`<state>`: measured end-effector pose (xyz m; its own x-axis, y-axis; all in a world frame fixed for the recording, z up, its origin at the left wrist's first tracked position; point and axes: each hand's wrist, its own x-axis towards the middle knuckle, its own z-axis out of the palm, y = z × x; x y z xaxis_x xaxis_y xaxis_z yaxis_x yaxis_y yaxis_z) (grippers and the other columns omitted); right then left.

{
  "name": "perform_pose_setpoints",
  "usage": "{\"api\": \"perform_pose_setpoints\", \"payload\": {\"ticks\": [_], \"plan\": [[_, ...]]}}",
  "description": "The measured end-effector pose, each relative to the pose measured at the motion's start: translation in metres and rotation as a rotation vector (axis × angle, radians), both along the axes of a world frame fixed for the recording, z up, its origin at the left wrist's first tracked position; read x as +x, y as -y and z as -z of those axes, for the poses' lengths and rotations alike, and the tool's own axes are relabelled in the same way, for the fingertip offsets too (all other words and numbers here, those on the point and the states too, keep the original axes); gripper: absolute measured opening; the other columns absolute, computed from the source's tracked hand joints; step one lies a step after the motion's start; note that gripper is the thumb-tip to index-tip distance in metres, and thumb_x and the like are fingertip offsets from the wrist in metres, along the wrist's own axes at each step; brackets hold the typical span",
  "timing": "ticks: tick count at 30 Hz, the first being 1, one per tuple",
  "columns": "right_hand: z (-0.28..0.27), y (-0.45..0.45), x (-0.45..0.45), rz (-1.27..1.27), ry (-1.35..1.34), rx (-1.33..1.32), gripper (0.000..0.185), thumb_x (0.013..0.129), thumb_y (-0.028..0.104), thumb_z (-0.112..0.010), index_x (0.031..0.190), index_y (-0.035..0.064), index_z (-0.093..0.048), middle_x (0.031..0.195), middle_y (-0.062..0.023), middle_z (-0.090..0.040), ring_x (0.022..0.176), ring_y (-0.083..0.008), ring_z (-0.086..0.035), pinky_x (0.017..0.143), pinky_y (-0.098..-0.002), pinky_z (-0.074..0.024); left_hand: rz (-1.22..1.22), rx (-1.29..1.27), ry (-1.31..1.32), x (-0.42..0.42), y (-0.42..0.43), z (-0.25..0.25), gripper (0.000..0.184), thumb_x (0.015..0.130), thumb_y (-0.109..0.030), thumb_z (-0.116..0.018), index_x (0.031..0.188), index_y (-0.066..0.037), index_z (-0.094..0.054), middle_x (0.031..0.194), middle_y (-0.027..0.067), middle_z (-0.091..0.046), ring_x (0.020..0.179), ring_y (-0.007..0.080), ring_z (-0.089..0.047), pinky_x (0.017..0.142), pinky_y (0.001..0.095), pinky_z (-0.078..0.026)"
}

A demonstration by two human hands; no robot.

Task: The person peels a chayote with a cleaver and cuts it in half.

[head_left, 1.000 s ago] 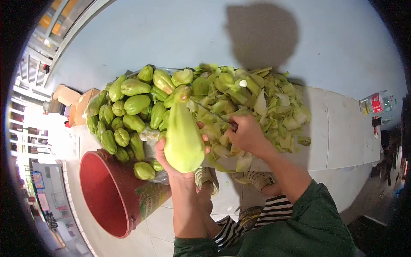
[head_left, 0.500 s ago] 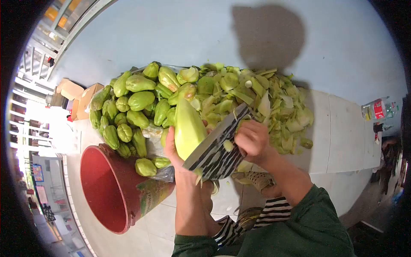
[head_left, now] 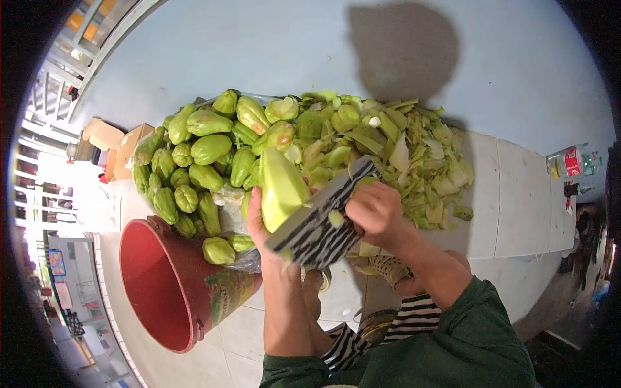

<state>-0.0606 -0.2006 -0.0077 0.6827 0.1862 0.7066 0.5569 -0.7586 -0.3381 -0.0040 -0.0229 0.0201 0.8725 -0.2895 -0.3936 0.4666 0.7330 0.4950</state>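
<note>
My left hand [head_left: 257, 223] is wrapped round a pale green chayote [head_left: 278, 187] with its skin pared off. The fingers on its far side are mostly hidden. My right hand [head_left: 375, 210] is closed on a broad knife [head_left: 314, 226], whose handle is hidden in the fist. Black and white stripes show across the blade, which lies against the chayote's lower right side. Bits of green peel cling to the blade. Beyond my hands, whole unpeeled chayotes [head_left: 210, 150] are piled at the left, and a heap of peelings [head_left: 414, 165] spreads at the right.
A red bucket [head_left: 155, 284] lies tipped at the lower left, its mouth facing left. Behind the piles rises a pale blue wall [head_left: 259, 52]. An open cardboard box [head_left: 126, 152] stands at the left, a plastic bottle [head_left: 572, 163] at the far right. Pale tiles [head_left: 517, 200] cover the floor.
The knife has slid slightly down and left along the chayote, and my right hand has moved a little left with it. The left hand keeps its hold.
</note>
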Motion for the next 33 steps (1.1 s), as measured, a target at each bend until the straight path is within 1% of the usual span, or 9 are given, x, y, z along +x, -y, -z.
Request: {"api": "perform_pose_setpoints", "payload": {"ticks": [10, 16, 18, 24, 26, 27, 28, 30, 33], "plan": [[0.017, -0.002, 0.009, 0.092, -0.14, 0.195, 0.016, 0.068, 0.012, -0.063, 0.071, 0.0068, -0.049, 0.06, -0.0098, -0.05, 0.057, -0.0336, -0.054, 0.05, -0.0438, -0.0417, -0.036, -0.078, 0.039, 0.008, -0.019, 0.011, 0.055, 0.092, -0.044, -0.053, 0.128, -0.002, -0.056, 0.12, 0.0176, -0.063, 0.107, 0.0338, -0.061, 0.098, 0.0476, -0.048], [0.004, -0.001, 0.004, -0.067, -0.19, 0.213, 0.022, 0.07, 0.015, -0.067, 0.071, 0.0065, -0.048, 0.059, -0.0122, -0.05, 0.057, -0.0365, -0.055, 0.051, -0.0463, -0.0427, 0.019, 0.025, 0.079, 0.005, -0.02, 0.016, 0.054, 0.091, -0.043, -0.053, 0.126, -0.003, -0.057, 0.117, 0.016, -0.065, 0.105, 0.0326, -0.063, 0.094, 0.047, -0.05], [0.012, -0.005, 0.008, 0.016, -0.175, 0.235, 0.023, 0.07, 0.016, -0.068, 0.071, 0.0063, -0.048, 0.059, -0.012, -0.049, 0.057, -0.0364, -0.055, 0.051, -0.0459, -0.0432, -0.043, 0.076, 0.032, 0.007, -0.024, 0.021, 0.055, 0.091, -0.045, -0.052, 0.126, -0.003, -0.057, 0.117, 0.0162, -0.065, 0.106, 0.0333, -0.062, 0.093, 0.0475, -0.051], [-0.003, 0.001, 0.005, -0.033, -0.178, 0.204, 0.019, 0.073, 0.012, -0.066, 0.071, 0.0047, -0.049, 0.062, -0.0143, -0.054, 0.061, -0.0381, -0.058, 0.054, -0.0462, -0.0456, 0.057, -0.011, 0.115, 0.003, -0.019, 0.01, 0.058, 0.091, -0.046, -0.051, 0.127, -0.002, -0.056, 0.116, 0.0162, -0.065, 0.104, 0.0348, -0.063, 0.094, 0.0457, -0.05], [0.015, -0.004, 0.01, 0.031, -0.155, 0.21, 0.017, 0.071, 0.011, -0.066, 0.072, 0.0051, -0.049, 0.062, -0.0141, -0.054, 0.06, -0.0383, -0.058, 0.053, -0.0463, -0.0455, -0.032, 0.12, 0.075, 0.004, -0.019, 0.021, 0.055, 0.091, -0.047, -0.052, 0.124, -0.003, -0.058, 0.113, 0.0154, -0.066, 0.1, 0.035, -0.064, 0.084, 0.0511, -0.054], [0.017, -0.004, 0.014, 0.125, -0.284, 0.258, 0.017, 0.071, 0.012, -0.066, 0.072, 0.0055, -0.05, 0.061, -0.0143, -0.054, 0.06, -0.0387, -0.058, 0.053, -0.047, -0.0452, 0.129, 0.026, 0.11, 0.0, -0.018, 0.015, 0.052, 0.09, -0.046, -0.053, 0.123, -0.006, -0.058, 0.11, 0.0136, -0.066, 0.096, 0.0327, -0.065, 0.07, 0.0561, -0.056], [0.019, -0.002, 0.016, 0.221, -0.409, 0.304, 0.017, 0.071, 0.012, -0.066, 0.073, 0.0059, -0.05, 0.061, -0.0145, -0.054, 0.06, -0.0391, -0.058, 0.053, -0.0477, -0.045, 0.138, 0.023, 0.112, -0.001, -0.016, 0.013, 0.052, 0.09, -0.046, -0.053, 0.123, -0.006, -0.058, 0.11, 0.0136, -0.066, 0.096, 0.0327, -0.065, 0.07, 0.0561, -0.056], [0.019, 0.004, 0.014, 0.22, -0.395, 0.287, 0.015, 0.072, 0.012, -0.065, 0.075, 0.0065, -0.051, 0.062, -0.0162, -0.057, 0.063, -0.0405, -0.06, 0.056, -0.0492, -0.0462, 0.15, 0.038, 0.12, 0.001, -0.012, 0.01, 0.052, 0.09, -0.046, -0.054, 0.124, -0.008, -0.058, 0.109, 0.0136, -0.066, 0.09, 0.0321, -0.066, 0.062, 0.0578, -0.055], [0.017, 0.003, 0.012, 0.101, -0.325, 0.197, 0.014, 0.074, 0.012, -0.064, 0.078, 0.0055, -0.052, 0.067, -0.0184, -0.06, 0.068, -0.0412, -0.062, 0.059, -0.0495, -0.0487, 0.016, 0.014, -0.009, 0.005, -0.009, 0.016, 0.053, 0.089, -0.048, -0.053, 0.126, -0.009, -0.056, 0.111, 0.0144, -0.065, 0.087, 0.0355, -0.066, 0.064, 0.0553, -0.056]]}}
